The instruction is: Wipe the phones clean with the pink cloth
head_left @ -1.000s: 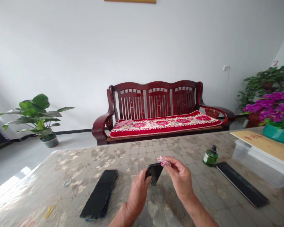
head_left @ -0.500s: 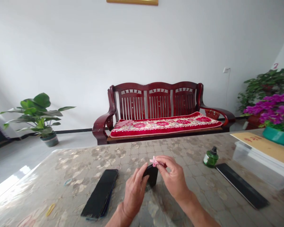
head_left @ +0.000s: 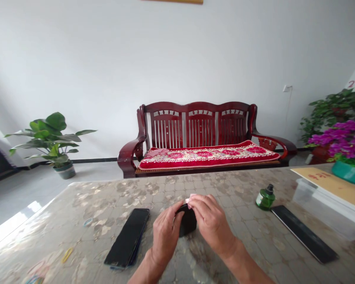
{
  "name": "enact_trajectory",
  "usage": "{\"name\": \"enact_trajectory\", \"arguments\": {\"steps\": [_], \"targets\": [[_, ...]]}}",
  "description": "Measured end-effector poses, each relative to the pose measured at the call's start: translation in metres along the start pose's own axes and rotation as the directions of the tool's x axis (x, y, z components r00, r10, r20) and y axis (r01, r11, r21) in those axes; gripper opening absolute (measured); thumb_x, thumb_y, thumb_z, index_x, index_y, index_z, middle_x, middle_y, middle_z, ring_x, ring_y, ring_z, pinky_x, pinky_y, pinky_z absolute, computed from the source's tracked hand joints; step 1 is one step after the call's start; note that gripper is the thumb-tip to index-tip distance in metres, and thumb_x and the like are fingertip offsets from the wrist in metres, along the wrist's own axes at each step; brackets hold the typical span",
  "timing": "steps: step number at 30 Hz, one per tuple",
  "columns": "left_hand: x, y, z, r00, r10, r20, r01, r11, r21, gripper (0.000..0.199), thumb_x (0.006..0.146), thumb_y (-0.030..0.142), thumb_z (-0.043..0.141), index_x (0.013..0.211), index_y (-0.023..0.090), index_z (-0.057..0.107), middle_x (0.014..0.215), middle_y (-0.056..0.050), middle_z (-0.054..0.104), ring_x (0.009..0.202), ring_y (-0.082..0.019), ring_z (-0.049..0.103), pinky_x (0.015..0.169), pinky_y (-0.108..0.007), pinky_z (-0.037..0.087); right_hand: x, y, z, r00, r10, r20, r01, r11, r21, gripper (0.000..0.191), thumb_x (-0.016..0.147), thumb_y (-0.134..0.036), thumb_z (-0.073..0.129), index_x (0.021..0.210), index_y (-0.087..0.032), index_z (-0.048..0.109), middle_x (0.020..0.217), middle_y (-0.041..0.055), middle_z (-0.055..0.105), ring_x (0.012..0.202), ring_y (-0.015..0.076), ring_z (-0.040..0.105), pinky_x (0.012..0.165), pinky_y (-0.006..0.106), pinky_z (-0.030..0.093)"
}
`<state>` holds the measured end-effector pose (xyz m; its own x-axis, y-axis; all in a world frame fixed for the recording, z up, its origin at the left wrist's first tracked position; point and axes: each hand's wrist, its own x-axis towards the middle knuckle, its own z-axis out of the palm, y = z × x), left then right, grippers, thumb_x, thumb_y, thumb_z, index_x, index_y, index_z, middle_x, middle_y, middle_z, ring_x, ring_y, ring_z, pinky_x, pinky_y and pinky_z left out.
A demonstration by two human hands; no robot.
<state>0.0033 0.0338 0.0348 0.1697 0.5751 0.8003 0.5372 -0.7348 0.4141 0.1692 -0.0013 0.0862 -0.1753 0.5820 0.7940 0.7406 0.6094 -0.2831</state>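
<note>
Near the middle of the table, my left hand point(head_left: 167, 230) grips the left edge of a small black flat object point(head_left: 188, 221), which stands upright. My right hand point(head_left: 210, 221) pinches a small pink piece point(head_left: 189, 200) against the top right corner of that object. Most of the pink piece is hidden behind the right fingers. Left of my hands lies a black phone point(head_left: 127, 237) with a dark blue thing partly under it.
Rubber bands point(head_left: 67, 255) lie on the patterned table point(head_left: 112, 197) at left. At right are a green bottle point(head_left: 265, 198), a long black bar point(head_left: 304, 233), a clear box point(head_left: 322, 209) and purple flowers point(head_left: 343, 138). A wooden bench point(head_left: 199, 126) stands beyond.
My right hand has brought the pink piece down onto the top of the black object, and its fingers now cover more of it. The view has shifted slightly left.
</note>
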Motion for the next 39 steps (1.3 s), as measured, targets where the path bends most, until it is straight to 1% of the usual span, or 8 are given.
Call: {"name": "enact_trajectory", "arguments": {"steps": [7, 12, 15, 18, 23, 29, 33, 39], "targets": [[-0.003, -0.003, 0.002, 0.999, -0.051, 0.010, 0.051, 0.999, -0.012, 0.022, 0.100, 0.027, 0.048, 0.117, 0.023, 0.063, 0.102, -0.004, 0.075, 0.089, -0.019, 0.072, 0.080, -0.028, 0.057, -0.002, 0.003, 0.001, 0.995, 0.070, -0.072, -0.070, 0.998, 0.005, 0.023, 0.096, -0.012, 0.050, 0.104, -0.026, 0.067, 0.103, 0.0053, 0.071, 0.096, 0.0206, 0.066, 0.088, 0.037, 0.054], [0.000, -0.002, 0.003, 0.997, -0.076, 0.000, 0.076, 0.997, -0.029, 0.023, 0.099, 0.027, 0.048, 0.113, 0.022, 0.066, 0.100, -0.005, 0.076, 0.087, -0.019, 0.073, 0.078, -0.027, 0.058, -0.001, 0.008, 0.008, 0.973, 0.185, -0.137, -0.163, 0.974, 0.158, 0.018, 0.095, -0.019, 0.054, 0.098, -0.026, 0.070, 0.099, 0.0050, 0.073, 0.095, 0.0202, 0.067, 0.086, 0.035, 0.055], [0.002, -0.005, 0.005, 0.995, -0.103, -0.016, 0.103, 0.994, -0.034, 0.023, 0.098, 0.028, 0.049, 0.112, 0.022, 0.066, 0.101, -0.004, 0.076, 0.088, -0.019, 0.073, 0.078, -0.027, 0.058, -0.009, 0.019, 0.016, 0.899, 0.417, -0.135, -0.363, 0.880, 0.305, 0.015, 0.093, -0.032, 0.058, 0.093, -0.025, 0.072, 0.093, 0.0056, 0.074, 0.086, 0.0208, 0.069, 0.077, 0.031, 0.055], [0.003, -0.008, 0.008, 0.988, -0.152, -0.017, 0.151, 0.987, -0.048, 0.023, 0.097, 0.029, 0.050, 0.111, 0.022, 0.067, 0.100, -0.003, 0.076, 0.086, -0.019, 0.073, 0.078, -0.027, 0.059, -0.026, 0.026, 0.028, 0.786, 0.618, -0.005, -0.559, 0.714, 0.422, 0.025, 0.089, -0.045, 0.062, 0.089, -0.022, 0.073, 0.085, 0.0061, 0.075, 0.076, 0.0216, 0.069, 0.069, 0.029, 0.054], [0.009, -0.013, 0.010, 0.966, -0.257, 0.012, 0.257, 0.961, -0.105, 0.025, 0.094, 0.032, 0.052, 0.109, 0.023, 0.070, 0.099, -0.003, 0.076, 0.082, -0.020, 0.073, 0.076, -0.028, 0.059, -0.052, 0.033, 0.039, 0.703, 0.693, 0.161, -0.680, 0.587, 0.440, 0.034, 0.082, -0.054, 0.066, 0.082, -0.021, 0.074, 0.074, 0.0050, 0.073, 0.069, 0.0224, 0.066, 0.063, 0.030, 0.052], [0.018, -0.026, 0.021, 0.868, -0.490, 0.082, 0.493, 0.828, -0.266, 0.029, 0.087, 0.039, 0.057, 0.104, 0.020, 0.071, 0.091, -0.004, 0.076, 0.078, -0.021, 0.071, 0.070, -0.029, 0.057, -0.049, 0.046, 0.036, 0.601, 0.787, 0.138, -0.669, 0.401, 0.626, 0.033, 0.075, -0.052, 0.073, 0.084, -0.020, 0.075, 0.088, 0.0083, 0.076, 0.085, 0.0261, 0.070, 0.076, 0.035, 0.054], [0.013, -0.036, 0.036, 0.757, -0.604, 0.249, 0.652, 0.669, -0.356, 0.041, 0.082, 0.046, 0.057, 0.106, 0.016, 0.069, 0.089, -0.006, 0.075, 0.079, -0.023, 0.070, 0.065, -0.028, 0.056, -0.046, 0.044, 0.042, 0.504, 0.860, 0.077, -0.604, 0.288, 0.743, 0.034, 0.067, -0.048, 0.079, 0.083, -0.018, 0.075, 0.086, 0.0080, 0.076, 0.083, 0.0262, 0.070, 0.071, 0.034, 0.056], [0.000, -0.046, 0.058, 0.643, -0.657, 0.395, 0.763, 0.594, -0.255, 0.048, 0.083, 0.048, 0.055, 0.111, 0.011, 0.067, 0.076, -0.004, 0.071, 0.063, -0.019, 0.065, 0.051, -0.024, 0.048, -0.057, 0.036, 0.055, 0.480, 0.860, 0.175, -0.616, 0.188, 0.765, 0.037, 0.064, -0.049, 0.082, 0.083, -0.018, 0.075, 0.089, 0.0079, 0.077, 0.087, 0.0248, 0.070, 0.082, 0.034, 0.055]]}}
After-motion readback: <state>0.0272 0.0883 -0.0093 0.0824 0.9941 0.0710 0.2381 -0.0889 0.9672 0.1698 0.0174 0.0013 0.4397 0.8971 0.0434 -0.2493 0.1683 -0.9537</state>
